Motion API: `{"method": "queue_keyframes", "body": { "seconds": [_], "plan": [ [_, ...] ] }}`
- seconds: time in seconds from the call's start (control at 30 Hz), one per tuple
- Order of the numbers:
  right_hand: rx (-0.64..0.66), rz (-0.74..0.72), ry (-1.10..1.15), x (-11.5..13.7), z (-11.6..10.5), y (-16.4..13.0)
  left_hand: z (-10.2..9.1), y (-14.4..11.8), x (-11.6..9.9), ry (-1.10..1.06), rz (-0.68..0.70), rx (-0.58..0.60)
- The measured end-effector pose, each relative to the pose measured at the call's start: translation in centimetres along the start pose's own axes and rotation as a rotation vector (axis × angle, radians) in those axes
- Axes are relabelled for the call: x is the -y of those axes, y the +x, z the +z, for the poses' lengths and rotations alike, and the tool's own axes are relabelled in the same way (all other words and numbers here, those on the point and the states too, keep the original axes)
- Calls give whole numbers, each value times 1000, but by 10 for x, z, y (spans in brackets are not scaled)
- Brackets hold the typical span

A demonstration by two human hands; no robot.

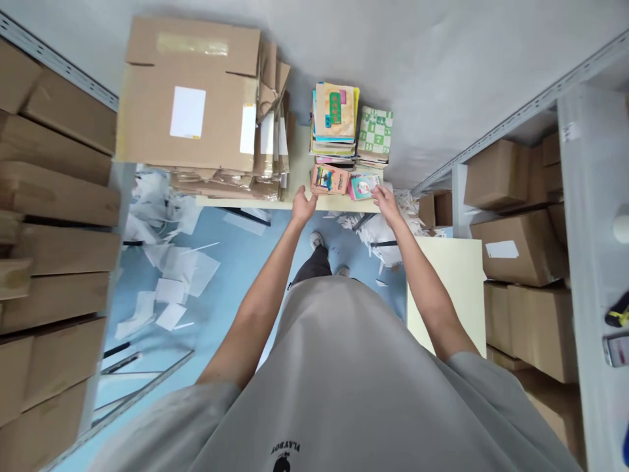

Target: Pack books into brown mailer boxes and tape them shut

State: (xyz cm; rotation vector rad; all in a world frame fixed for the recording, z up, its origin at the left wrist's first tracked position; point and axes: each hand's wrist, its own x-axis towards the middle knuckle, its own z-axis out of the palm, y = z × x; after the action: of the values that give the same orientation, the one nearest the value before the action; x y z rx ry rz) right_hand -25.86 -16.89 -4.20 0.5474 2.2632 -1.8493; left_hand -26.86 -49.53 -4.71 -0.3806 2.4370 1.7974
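Observation:
I stand at a pale yellow table (295, 167) against a grey wall. My left hand (303, 205) rests at the table's front edge, fingers apart, just below a small orange picture board (328, 179). My right hand (384, 198) touches the right edge of a small pink and teal card (362, 187) lying next to that board. Behind them rise two stacks of colourful flat boards, one topped by a tan puzzle (335, 113), the other by a green checked board (375, 133).
A large cardboard box (189, 98) sits on flattened cartons at the table's left. Shelves of cartons (54, 196) line the left side, more cartons (521, 242) the right. White paper scraps (170, 275) litter the blue floor. A second pale table (449, 288) stands at my right.

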Motion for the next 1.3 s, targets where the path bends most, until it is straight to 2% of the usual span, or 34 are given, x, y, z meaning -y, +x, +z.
{"method": "queue_keyframes", "body": {
  "seconds": [0.13, 0.27, 0.37, 0.47, 0.67, 0.8, 0.93, 1.07, 1.2, 1.3],
  "plan": [
    [-70, 29, 42, -4, -10, -48, -10, -19, -3, 24, -112, 30],
    [-147, 14, 80, 1, -18, -82, -19, -21, -6, 48, -70, 85],
    [-210, 23, 122, 9, -14, -98, -29, -18, -5, 53, -65, 113],
    [-256, 29, 135, 20, 2, -109, -46, -17, -2, 19, -56, 143],
    [-244, -16, 100, 36, 56, -128, -85, -19, 10, 8, -25, 201],
    [-253, -11, 83, 39, 78, -140, -97, -21, 13, -20, -28, 249],
    [-278, 15, 47, 41, 80, -144, -94, -23, 7, -40, -34, 298],
    [-290, 41, 1, 45, 73, -133, -82, -22, -4, -91, -47, 310],
    [-284, 54, 2, 48, 65, -107, -64, -10, -19, -92, -12, 330],
    [-262, 54, 14, 51, 56, -73, -45, 15, -36, -136, 41, 306]
  ]
}}
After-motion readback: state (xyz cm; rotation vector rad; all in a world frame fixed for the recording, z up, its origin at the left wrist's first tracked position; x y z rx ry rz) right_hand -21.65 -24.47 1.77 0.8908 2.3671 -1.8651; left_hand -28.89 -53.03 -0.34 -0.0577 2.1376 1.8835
